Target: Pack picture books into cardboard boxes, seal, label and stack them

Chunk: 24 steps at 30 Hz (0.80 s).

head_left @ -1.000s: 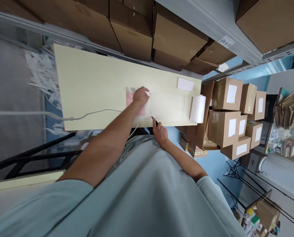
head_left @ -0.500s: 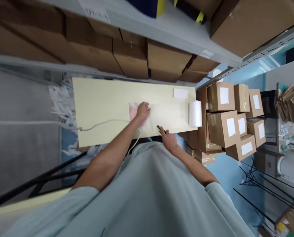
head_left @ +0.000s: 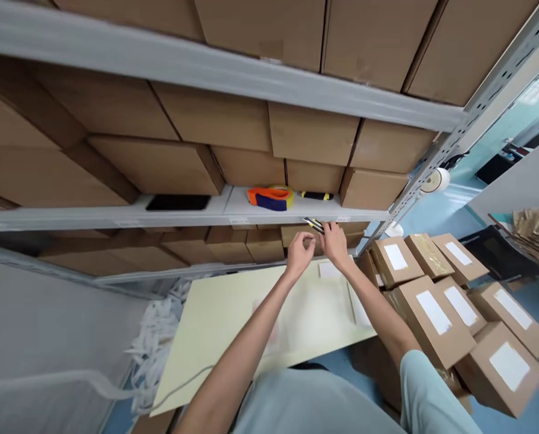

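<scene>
My right hand (head_left: 335, 242) is closed around a black and yellow utility knife (head_left: 315, 225), its blade end pointing left, just in front of the shelf edge. Beside it on the left, my left hand (head_left: 301, 252) is raised with thumb and fingers curled together; whatever they pinch, if anything, is too small to make out. Below both hands lies the cream tabletop (head_left: 215, 313). A faint pinkish piece (head_left: 273, 335), partly hidden by my left arm, rests there.
On the shelf (head_left: 233, 211) sit an orange and blue tape dispenser (head_left: 269, 198), a second black and yellow cutter (head_left: 317, 196) and a flat black object (head_left: 178, 202). Cardboard boxes (head_left: 315, 132) fill the rack. Labelled cartons (head_left: 427, 313) are stacked right. A white roll (head_left: 359, 306) lies at the table's right end.
Both hands have risen from the tabletop toward the shelf and come close together. The utility knife has moved up with my right hand. The view has tilted up, showing more of the rack.
</scene>
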### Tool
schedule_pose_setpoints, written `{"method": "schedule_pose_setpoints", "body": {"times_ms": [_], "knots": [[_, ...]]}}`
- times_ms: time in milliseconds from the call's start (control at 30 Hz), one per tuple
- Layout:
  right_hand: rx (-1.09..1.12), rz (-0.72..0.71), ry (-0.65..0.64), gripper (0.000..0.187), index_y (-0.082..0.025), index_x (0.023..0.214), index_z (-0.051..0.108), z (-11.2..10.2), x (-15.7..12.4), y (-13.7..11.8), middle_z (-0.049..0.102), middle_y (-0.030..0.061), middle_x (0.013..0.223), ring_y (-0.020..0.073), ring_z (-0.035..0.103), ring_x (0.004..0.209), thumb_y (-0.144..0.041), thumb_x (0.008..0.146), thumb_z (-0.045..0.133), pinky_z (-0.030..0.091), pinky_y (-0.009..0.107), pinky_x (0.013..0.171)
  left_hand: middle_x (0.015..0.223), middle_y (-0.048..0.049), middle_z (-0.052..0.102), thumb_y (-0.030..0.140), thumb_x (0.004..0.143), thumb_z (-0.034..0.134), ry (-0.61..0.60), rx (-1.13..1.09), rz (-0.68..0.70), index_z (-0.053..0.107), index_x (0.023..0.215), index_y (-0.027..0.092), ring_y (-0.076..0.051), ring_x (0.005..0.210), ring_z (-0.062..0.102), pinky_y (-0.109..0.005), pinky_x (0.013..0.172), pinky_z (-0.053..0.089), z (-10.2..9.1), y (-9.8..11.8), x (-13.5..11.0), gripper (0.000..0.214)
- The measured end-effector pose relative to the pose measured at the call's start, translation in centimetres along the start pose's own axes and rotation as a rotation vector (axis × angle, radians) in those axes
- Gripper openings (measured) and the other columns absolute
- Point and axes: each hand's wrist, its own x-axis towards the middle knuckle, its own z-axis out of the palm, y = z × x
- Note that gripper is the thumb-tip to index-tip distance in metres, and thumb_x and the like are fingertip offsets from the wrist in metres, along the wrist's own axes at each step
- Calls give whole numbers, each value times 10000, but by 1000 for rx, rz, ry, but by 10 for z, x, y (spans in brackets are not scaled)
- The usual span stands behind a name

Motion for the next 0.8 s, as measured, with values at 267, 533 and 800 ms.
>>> {"method": "schedule_pose_setpoints", "body": {"times_ms": [267, 533, 800], "knots": [[-33, -90, -68, 438, -211, 1435, 719, -19, 100, 8, 691, 173, 1433, 280, 591, 1340, -99, 1092, 471, 330, 423, 1246, 1036, -64, 769, 227, 962, 609, -2, 84, 76, 733, 1025, 250, -246, 1007, 748, -403, 966, 602, -36, 36, 16, 142], [137, -101, 173, 453, -133, 1467, 698, 22, 71, 23, 541, 238, 1650, 329, 490, 1495, -126, 1098, 434, 387, 515, 1254, 1139, -118, 749, 211, 910, 635, 205, 308, -481, 722, 1076, 247, -324, 1164, 717, -491, 1132, 550, -96, -62, -105, 191], [504, -235, -389, 372, -136, 1401, 728, 158, -134, -26, 722, 176, 1424, 300, 630, 1353, -199, 1125, 487, 466, 477, 1239, 1426, -296, 631, 258, 934, 670, 202, 524, -1020, 590, 1409, 100, -432, 1439, 568, -614, 1253, 404, -109, -138, -287, 507]]}}
